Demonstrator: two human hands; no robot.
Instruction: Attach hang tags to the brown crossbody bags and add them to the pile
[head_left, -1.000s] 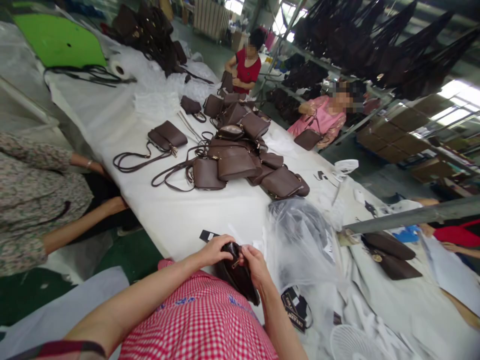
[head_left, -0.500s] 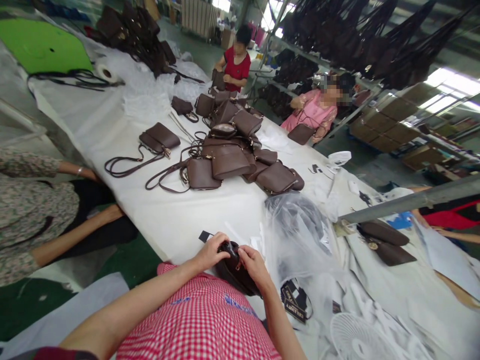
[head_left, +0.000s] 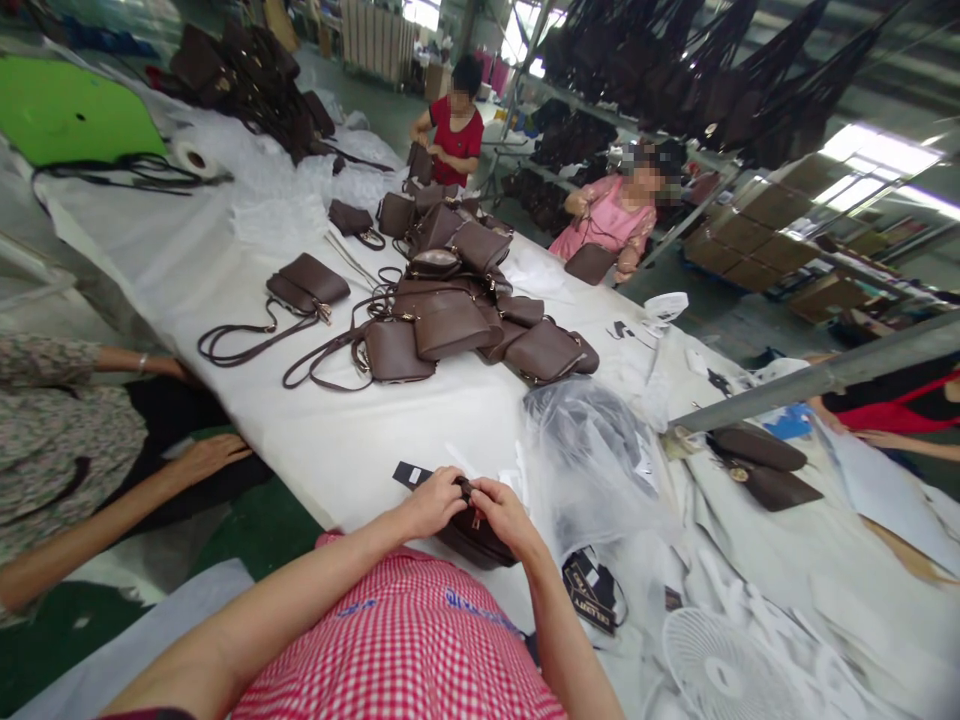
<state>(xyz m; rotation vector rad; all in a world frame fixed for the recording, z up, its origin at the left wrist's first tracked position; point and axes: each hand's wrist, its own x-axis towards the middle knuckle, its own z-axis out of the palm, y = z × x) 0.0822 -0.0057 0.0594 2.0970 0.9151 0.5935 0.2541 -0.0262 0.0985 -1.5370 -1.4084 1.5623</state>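
Long white cloth-covered bench (head_left: 352,430) has shifted left in view since earlier. Rounded dark-brown leather-look bag (head_left: 478,543) at its near edge: left hand (head_left: 436,502) and right hand (head_left: 507,514), curled nearly closed, pinch its rim; grip lightly, clear of the gold-toned metal zip pull (head_left: 477,520).

A small bag (head_left: 487,545) of dark brown colour, slightly shiny, is held low at the near edge of the white table (head_left: 322,440), just beside the checked apron (head_left: 420,640). Its upper part is pinched between the left hand (head_left: 435,502) and the right hand (head_left: 508,515). A small zip pull (head_left: 477,520) is seen hanging there. The body is tilted, and its far side is hidden.
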